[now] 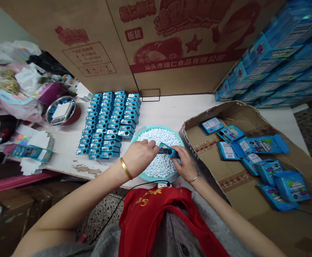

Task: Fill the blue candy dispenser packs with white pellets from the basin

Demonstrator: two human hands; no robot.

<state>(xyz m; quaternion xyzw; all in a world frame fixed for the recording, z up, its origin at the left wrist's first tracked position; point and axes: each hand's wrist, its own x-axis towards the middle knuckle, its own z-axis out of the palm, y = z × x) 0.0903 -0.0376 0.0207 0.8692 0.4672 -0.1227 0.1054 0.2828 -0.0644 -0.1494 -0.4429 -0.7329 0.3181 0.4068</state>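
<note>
1. At the front edge of the white table (pixel 169 110), a teal basin (pixel 156 127) heaped with small white candies (pixel 161 166) sits directly before the person.
2. The left hand (pixel 140 157), wearing a gold bangle (pixel 126 168), hovers over the basin, its fingers (pixel 152 144) pinched together just beside the tin.
3. The right hand (pixel 184 165), with a thin silver bracelet (pixel 193 177), has its fingers clamped around a blue tin (pixel 169 152) (its dark open end is partly hidden) above the candies.
4. Rows of upright blue tins (pixel 110 121) stand left of the basin; right of it, a shallow cardboard box (pixel 212 117) holds loose blue cartons (pixel 261 146).
</note>
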